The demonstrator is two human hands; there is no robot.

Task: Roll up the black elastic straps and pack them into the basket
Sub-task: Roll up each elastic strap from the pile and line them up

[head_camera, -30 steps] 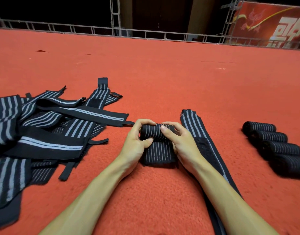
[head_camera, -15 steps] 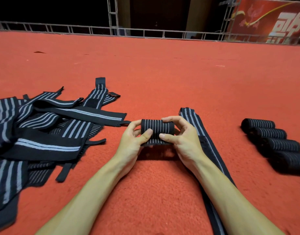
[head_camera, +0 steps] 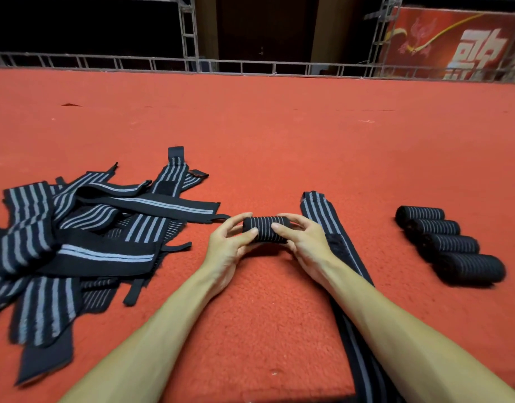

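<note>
Since a second ago the flat tail of the strap has been wound in: the roll [head_camera: 265,232], then half made with its loose end lying on the carpet, is now a closed cylinder lifted just clear of the carpet [head_camera: 279,135]. It is held crosswise between both hands. The left hand [head_camera: 227,247] is pinched on its left end, thumb in front and fingers curled behind; the right hand [head_camera: 304,245] is pinched on its right end in the same way. Both grips are pressed against the roll, not spread.

As to progress, four finished rolls [head_camera: 451,248] are laid in a touching row on the carpet to the right, well apart from the hands. The roll in hand appears to be the fifth, and whether its end is fastened cannot be told. Just beside the right hand, one flat strap [head_camera: 317,213] is stretched out, running back under the right forearm. To the left, a loose pile [head_camera: 84,237] of unrolled straps is left, overlapping and tangled, so most of the rolling is judged still to be done. No basket is seen in view, and nothing is yet packed as far as can be told. The hands are also seen slightly farther forward than before.
</note>
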